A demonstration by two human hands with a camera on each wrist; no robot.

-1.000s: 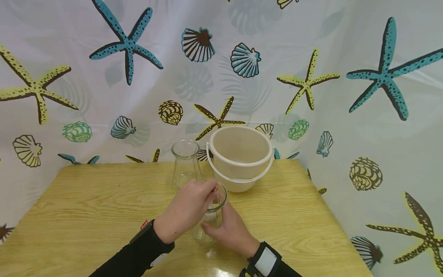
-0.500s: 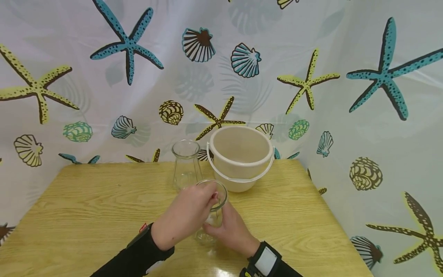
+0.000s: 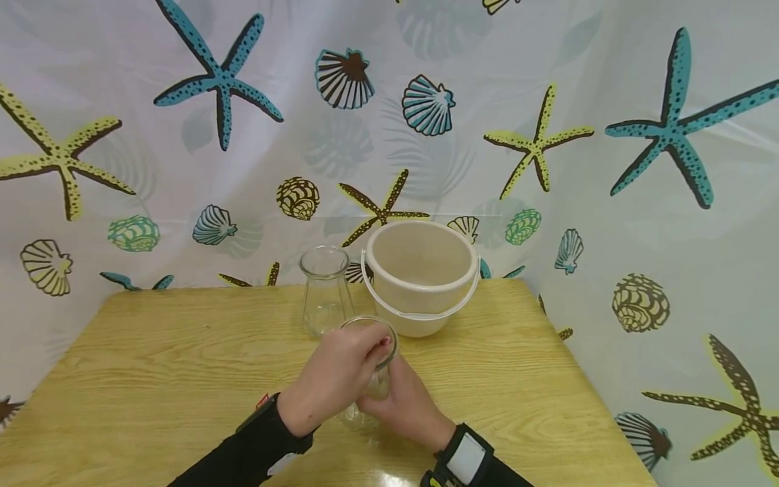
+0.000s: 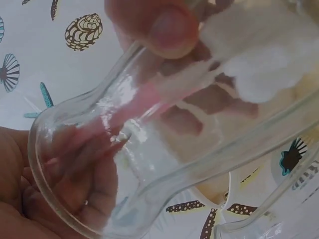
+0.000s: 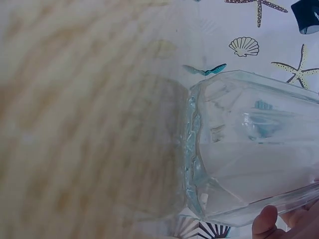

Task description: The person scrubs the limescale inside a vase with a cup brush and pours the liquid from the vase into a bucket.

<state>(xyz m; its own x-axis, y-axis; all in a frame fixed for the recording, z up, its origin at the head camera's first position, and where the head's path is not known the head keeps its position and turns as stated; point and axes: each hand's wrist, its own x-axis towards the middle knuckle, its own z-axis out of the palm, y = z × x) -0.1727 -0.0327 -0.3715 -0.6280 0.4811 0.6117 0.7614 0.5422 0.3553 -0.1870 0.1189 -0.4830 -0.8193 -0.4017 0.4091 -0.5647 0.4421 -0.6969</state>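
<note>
My left hand (image 3: 335, 372) grips the pink handle of a bottle brush (image 4: 144, 102), with its fingers at the mouth of a clear glass vase (image 3: 360, 416). The brush's soft white head lies inside the vase, visible through the glass in the left wrist view. My right hand (image 3: 414, 409) holds the vase round its side, its thumb (image 4: 174, 32) pressed on the outside below the neck. The vase leans, mouth up, in front of the head camera. In the right wrist view its thick, faceted base (image 5: 194, 149) faces the wooden table, and fingertips (image 5: 266, 219) show along its wall.
A second clear glass vase (image 3: 325, 297) stands upright just behind the hands. To its right is a cream bucket (image 3: 420, 297) with its handle hanging in front. The wood-grain table (image 3: 182, 358) ends at a seashell-print curtain (image 3: 377, 149) behind and at the right.
My left hand shifts slightly down and left, then back right at the vase's mouth, still on the brush. The right hand keeps its hold in nearly the same spot.
</note>
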